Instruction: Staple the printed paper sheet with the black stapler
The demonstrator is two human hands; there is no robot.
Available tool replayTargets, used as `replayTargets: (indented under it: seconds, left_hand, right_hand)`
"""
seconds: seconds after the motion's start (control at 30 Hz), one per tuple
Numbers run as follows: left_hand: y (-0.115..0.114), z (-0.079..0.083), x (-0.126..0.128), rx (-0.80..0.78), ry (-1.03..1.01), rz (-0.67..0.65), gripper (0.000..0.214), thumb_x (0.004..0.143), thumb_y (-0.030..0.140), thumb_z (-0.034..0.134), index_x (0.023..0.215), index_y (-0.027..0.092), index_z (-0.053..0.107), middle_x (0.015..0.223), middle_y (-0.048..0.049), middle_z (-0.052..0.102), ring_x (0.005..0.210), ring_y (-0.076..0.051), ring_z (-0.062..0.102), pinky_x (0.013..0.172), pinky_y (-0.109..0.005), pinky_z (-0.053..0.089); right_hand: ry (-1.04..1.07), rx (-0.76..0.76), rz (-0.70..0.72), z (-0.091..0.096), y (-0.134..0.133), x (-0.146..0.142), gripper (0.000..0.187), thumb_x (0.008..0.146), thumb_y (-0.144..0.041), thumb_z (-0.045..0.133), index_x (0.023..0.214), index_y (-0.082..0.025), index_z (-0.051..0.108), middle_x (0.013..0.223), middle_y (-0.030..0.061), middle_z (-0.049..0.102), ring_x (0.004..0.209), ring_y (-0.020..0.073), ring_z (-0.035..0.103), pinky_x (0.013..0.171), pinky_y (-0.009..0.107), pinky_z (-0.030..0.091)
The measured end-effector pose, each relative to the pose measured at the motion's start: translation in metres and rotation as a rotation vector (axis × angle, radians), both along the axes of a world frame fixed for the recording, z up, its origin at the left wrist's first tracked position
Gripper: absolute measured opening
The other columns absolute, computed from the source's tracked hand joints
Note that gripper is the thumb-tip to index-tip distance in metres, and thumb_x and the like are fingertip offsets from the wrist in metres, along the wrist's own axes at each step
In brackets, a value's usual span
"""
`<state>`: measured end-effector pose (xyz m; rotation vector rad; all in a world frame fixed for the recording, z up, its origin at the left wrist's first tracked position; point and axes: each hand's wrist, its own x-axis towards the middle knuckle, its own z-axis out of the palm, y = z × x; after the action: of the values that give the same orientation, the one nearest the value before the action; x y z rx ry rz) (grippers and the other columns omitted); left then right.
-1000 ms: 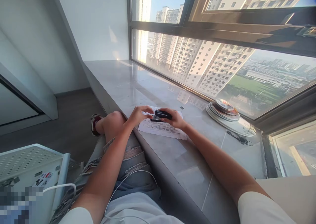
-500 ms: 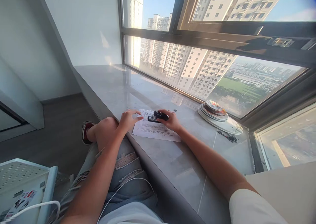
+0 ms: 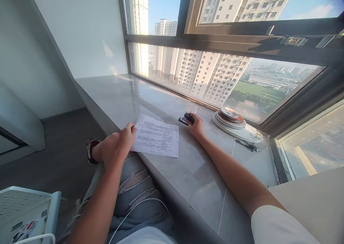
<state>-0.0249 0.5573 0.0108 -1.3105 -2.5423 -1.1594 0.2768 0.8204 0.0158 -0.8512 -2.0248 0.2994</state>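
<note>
Grey stone tabletop (image 3: 120, 93) by a high window, two bare hands on it.
We find the left hand (image 3: 127, 136), fingers curled, gripping the left edge of a printed paper sheet (image 3: 157, 136) lying flat; the right hand (image 3: 197, 126) is closed around a small black stapler (image 3: 186, 119) resting on the tabletop past the sheet's far corner, near a stack of plates (image 3: 231, 119).

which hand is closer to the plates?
Right. The right hand, gripping the stapler, sits just left of the plates; the left hand is farther off, at the left edge of the paper.
</note>
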Motion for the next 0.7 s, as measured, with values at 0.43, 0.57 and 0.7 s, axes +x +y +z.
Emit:
replayTargets:
  seconds: [0.43,0.57,0.7]
  left_hand:
    - [0.002,-0.011,0.001,0.331,0.002,0.037,0.033,0.102,0.025,0.048,0.114,0.021,0.078,0.117,-0.0123,0.081,0.113,-0.029,0.075,0.098,-0.04,0.058]
    - [0.003,-0.013,-0.001,0.37,0.005,0.063,0.036,0.103,0.026,0.047,0.115,0.019,0.081,0.116,-0.013,0.082,0.112,-0.03,0.076,0.098,-0.041,0.059]
    - [0.0,-0.012,-0.001,0.394,-0.031,0.0,0.036,0.1,0.027,0.052,0.119,0.019,0.081,0.122,-0.0121,0.082,0.119,-0.029,0.075,0.104,-0.043,0.059]
  right_hand:
    - [-0.257,0.1,0.135,0.004,-0.013,-0.003,0.037,0.074,-0.015,0.056,0.109,-0.021,0.067,0.11,0.0093,0.077,0.096,0.0277,0.068,0.094,0.04,0.042]
    - [-0.243,0.118,0.325,0.005,-0.015,-0.002,0.039,0.07,-0.019,0.055,0.107,-0.02,0.067,0.102,0.0092,0.075,0.09,0.0265,0.066,0.09,0.039,0.043]
    - [-0.241,0.132,0.483,0.008,-0.021,-0.004,0.04,0.073,-0.025,0.057,0.11,-0.019,0.068,0.1,0.0101,0.073,0.091,0.0275,0.065,0.089,0.041,0.043]
